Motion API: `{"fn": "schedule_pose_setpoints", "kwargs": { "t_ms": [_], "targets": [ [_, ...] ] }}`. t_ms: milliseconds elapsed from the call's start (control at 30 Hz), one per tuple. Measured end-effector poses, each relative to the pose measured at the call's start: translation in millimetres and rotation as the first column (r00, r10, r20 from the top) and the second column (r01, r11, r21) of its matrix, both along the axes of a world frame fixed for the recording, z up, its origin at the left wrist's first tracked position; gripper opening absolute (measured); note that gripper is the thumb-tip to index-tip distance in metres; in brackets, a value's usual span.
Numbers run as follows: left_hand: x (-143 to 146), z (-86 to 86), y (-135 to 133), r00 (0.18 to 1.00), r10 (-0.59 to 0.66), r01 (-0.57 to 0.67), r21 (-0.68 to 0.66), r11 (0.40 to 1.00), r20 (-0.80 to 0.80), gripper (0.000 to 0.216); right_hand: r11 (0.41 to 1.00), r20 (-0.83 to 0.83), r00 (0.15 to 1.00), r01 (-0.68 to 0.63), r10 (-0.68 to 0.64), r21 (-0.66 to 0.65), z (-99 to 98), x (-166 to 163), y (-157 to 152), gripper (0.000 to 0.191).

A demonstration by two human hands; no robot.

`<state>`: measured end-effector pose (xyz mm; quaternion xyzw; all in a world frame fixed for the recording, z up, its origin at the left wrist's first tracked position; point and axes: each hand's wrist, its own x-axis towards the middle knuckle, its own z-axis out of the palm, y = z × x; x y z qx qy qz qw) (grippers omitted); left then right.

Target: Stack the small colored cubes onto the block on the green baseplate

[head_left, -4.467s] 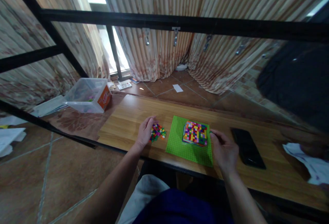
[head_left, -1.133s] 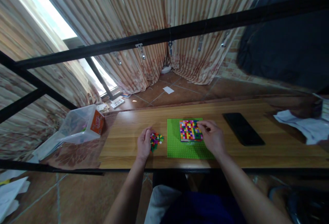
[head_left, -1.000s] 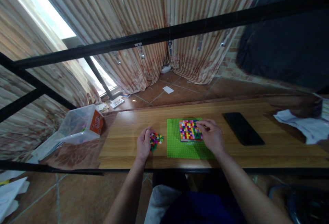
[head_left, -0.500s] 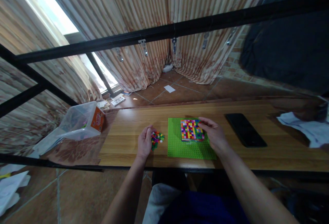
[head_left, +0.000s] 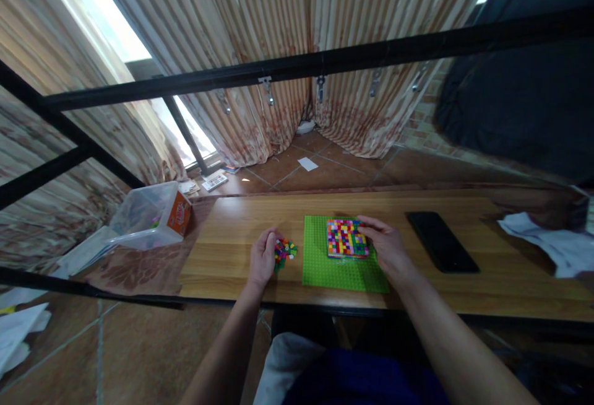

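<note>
On the wooden table lies a green studded baseplate (head_left: 320, 274). A square block of small multicoloured toy bricks (head_left: 344, 239) sits on its upper right part. My right hand (head_left: 390, 249) reaches over the plate's right side, its thumb and fingers closed together at the block's upper right edge. Whatever is between those fingertips is too small to make out. Left of the plate is a little pile of loose toy bricks (head_left: 286, 250). Against this pile rests my left hand (head_left: 263, 256), fingers curled in and partly hidden, so what they hold does not show.
A black phone (head_left: 442, 242) lies on the table (head_left: 223, 250) to the right, with crumpled white paper (head_left: 533, 241) beyond it. On the left, below the table, stands a clear plastic box (head_left: 143, 216) with an orange label. A black metal bar (head_left: 292, 69) crosses in front of the curtains.
The whole view has shifted slightly as my head moved. Both hands keep nearly the same places by the loose bricks and the block.
</note>
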<state>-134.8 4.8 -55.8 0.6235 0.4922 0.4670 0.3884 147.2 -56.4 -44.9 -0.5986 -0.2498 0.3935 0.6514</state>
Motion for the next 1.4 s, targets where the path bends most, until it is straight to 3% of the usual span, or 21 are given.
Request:
{"fn": "schedule_pose_setpoints", "kwargs": {
  "t_ms": [167,267,333,433,533,600,667,800,933,1233,1333,1400],
  "targets": [
    [1,-0.4,0,1.0,0.009,-0.009,0.005,1.0,0.022,0.038,1.0,0.104,0.995,0.004,-0.007,0.026,2.5,3,-5,0.046],
    [2,-1.0,0,1.0,0.007,-0.007,0.011,1.0,0.015,0.037,0.993,0.365,0.925,0.115,-0.111,0.011,14.4,-4,-14,0.045],
    [2,-1.6,0,1.0,0.009,-0.009,-0.001,1.0,0.017,0.037,0.993,0.563,0.819,0.111,-0.107,0.027,26.8,-18,-20,0.038],
    [2,-2.2,0,1.0,0.011,-0.01,-0.008,1.0,0.016,0.037,0.982,0.693,0.718,-0.166,0.062,0.084,43.5,-52,-25,0.025],
    [2,-2.0,-1,1.0,0.008,-0.008,-0.008,1.0,0.016,0.036,0.915,0.852,0.45,-0.396,0.267,-0.078,47.7,-92,-22,0.021],
    [2,-1.8,-1,1.0,0.004,-0.003,-0.011,1.0,0.018,0.036,0.872,0.892,0.278,-0.442,0.356,-0.21,42.8,-112,-16,0.024],
    [2,-2.1,-1,1.0,-0.003,0.003,-0.015,1.0,0.02,0.036,0.837,0.898,0.158,-0.456,0.41,-0.302,34.9,-126,-8,0.028],
    [2,-3.0,-1,1.0,-0.002,0.002,-0.013,1.0,0.016,0.036,0.802,0.88,0.043,-0.435,0.474,-0.41,21.6,-136,3,0.031],
    [1,-3.0,-1,1.0,-0.003,0.003,0.014,1.0,0.001,0.036,0.798,0.866,0.025,-0.401,0.5,-0.449,16.3,-138,8,0.03],
    [0,-4.0,0,0.999,-0.006,0.006,-0.007,1.0,0.036,0.037,0.811,0.867,0.082,-0.406,0.492,-0.422,16.7,-142,7,0.032],
    [-1,-2.9,0,0.999,-0.011,0.012,-0.026,1.0,0.039,0.039,0.843,0.88,0.16,-0.404,0.447,-0.355,23.0,-142,1,0.034],
    [-1,-2.3,-1,1.0,-0.012,0.013,-0.025,1.0,0.029,0.039,0.875,0.882,0.267,-0.409,0.388,-0.26,30.2,-138,-5,0.034]
  ]
}}
